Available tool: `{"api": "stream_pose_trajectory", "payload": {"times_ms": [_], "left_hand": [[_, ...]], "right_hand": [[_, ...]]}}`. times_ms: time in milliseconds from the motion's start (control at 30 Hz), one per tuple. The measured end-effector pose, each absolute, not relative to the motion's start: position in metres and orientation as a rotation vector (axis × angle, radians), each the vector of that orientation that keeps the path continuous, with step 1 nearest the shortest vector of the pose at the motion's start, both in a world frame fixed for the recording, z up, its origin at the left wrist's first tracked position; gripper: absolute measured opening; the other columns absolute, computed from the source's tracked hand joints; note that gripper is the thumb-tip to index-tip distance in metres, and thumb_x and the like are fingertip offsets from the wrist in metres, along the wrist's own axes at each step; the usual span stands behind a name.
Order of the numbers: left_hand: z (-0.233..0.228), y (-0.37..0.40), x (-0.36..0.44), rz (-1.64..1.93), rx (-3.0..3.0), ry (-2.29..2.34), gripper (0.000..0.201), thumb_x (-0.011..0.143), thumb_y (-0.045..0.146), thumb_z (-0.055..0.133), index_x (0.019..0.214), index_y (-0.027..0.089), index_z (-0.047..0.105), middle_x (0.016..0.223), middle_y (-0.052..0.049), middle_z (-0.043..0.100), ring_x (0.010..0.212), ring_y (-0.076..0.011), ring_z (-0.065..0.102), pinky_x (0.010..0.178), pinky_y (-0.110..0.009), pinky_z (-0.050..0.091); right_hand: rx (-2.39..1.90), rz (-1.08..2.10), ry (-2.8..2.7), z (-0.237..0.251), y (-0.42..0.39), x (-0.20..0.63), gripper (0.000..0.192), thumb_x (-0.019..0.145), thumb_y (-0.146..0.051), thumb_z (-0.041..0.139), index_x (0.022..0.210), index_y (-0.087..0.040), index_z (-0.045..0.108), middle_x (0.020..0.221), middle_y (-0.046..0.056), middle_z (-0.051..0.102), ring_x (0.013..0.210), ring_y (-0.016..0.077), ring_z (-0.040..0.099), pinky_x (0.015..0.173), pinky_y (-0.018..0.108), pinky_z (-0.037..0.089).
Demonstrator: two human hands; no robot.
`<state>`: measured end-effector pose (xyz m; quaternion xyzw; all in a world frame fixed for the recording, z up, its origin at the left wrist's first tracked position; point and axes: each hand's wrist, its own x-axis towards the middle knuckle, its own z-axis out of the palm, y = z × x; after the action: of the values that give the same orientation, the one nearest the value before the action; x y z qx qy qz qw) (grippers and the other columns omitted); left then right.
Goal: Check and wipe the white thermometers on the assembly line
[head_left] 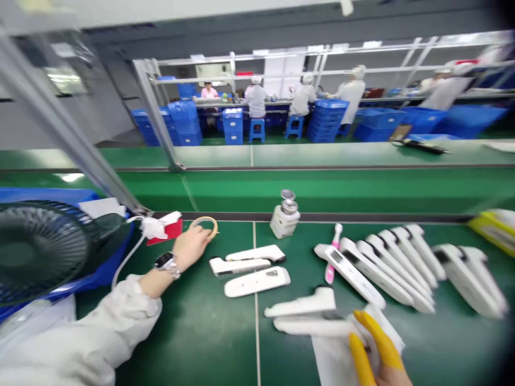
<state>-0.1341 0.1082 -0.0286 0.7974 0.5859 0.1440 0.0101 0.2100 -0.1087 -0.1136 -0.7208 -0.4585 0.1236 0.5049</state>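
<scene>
My left hand (191, 247), wearing a wristwatch, reaches to the back of the green bench. Its fingers are closed on the near edge of a yellowish roll of tape (209, 220). At the lower right, my right hand (378, 351), with yellow finger covers, is closed on a white cloth (332, 356); motion blurs it. Touching the cloth is the end of a white handheld device (308, 326), and a similar device (301, 304) lies just behind. Between my hands are several more white devices (257, 282).
A dispenser bottle (284, 220) stands at the back. A pink-and-white toothbrush-like stick (330, 271) lies partly under a device. Several white devices (386, 268) line the right. At left are a dark fan (44, 249), white cable (129, 252) and red card (171, 232). People work beyond.
</scene>
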Motion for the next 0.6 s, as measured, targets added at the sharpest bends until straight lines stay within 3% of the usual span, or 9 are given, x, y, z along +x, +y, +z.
{"api": "stream_pose_trajectory", "payload": {"times_ms": [67,167,233,367,467,600], "left_hand": [[-0.025,0.108,-0.135,0.456,2.496,1.85,0.023,0.084,0.027,0.045,0.093,0.019,0.065,0.092,-0.011,0.065,0.081,-0.0267,0.059,0.059,-0.032,0.043],[0.0,0.09,-0.123,0.571,2.551,1.818,0.033,0.09,0.032,0.035,0.112,0.02,0.057,0.113,-0.011,0.059,0.096,-0.0283,0.056,0.067,-0.034,0.043],[0.02,0.065,-0.106,0.642,2.634,1.648,0.03,0.09,0.031,0.04,0.115,0.024,0.054,0.109,-0.005,0.06,0.088,-0.0206,0.058,0.07,-0.03,0.043],[0.038,-0.002,-0.063,0.582,2.788,0.512,0.029,0.087,0.014,0.047,0.115,0.02,0.051,0.082,-0.001,0.062,0.066,-0.0115,0.056,0.059,-0.023,0.043],[0.031,-0.037,-0.042,0.356,2.738,0.303,0.029,0.09,0.016,0.04,0.118,0.019,0.045,0.076,0.001,0.061,0.056,-0.0127,0.052,0.046,-0.025,0.037],[0.022,-0.048,-0.041,0.214,2.583,0.382,0.022,0.091,0.019,0.036,0.111,0.024,0.043,0.085,0.001,0.061,0.063,-0.0135,0.056,0.052,-0.027,0.04]], "right_hand": [[-1.695,0.241,-1.095,-0.1,-0.11,0.203,0.047,0.077,-0.04,0.058,0.121,-0.022,0.052,0.119,0.011,0.058,0.11,0.0342,0.053,0.09,0.052,0.042],[-1.618,0.153,-1.087,-0.082,-0.114,0.192,0.039,0.08,-0.035,0.057,0.115,-0.02,0.055,0.115,0.012,0.059,0.108,0.0307,0.054,0.092,0.05,0.041],[-1.575,0.188,-1.154,-0.068,-0.119,0.185,0.029,0.079,-0.029,0.058,0.108,-0.022,0.058,0.104,0.01,0.063,0.099,0.028,0.058,0.087,0.046,0.045],[-1.449,0.474,-1.456,-0.039,-0.129,0.166,0.023,0.077,-0.027,0.062,0.099,-0.024,0.056,0.083,0.003,0.063,0.075,0.02,0.061,0.068,0.032,0.05],[-1.464,0.631,-1.591,-0.027,-0.135,0.152,0.026,0.072,-0.032,0.068,0.09,-0.022,0.052,0.076,0.0,0.06,0.065,0.0168,0.058,0.059,0.028,0.048],[-1.504,0.671,-1.677,-0.026,-0.14,0.146,0.011,0.078,-0.022,0.06,0.085,-0.022,0.052,0.077,0.001,0.06,0.068,0.0165,0.058,0.06,0.028,0.046]]}}
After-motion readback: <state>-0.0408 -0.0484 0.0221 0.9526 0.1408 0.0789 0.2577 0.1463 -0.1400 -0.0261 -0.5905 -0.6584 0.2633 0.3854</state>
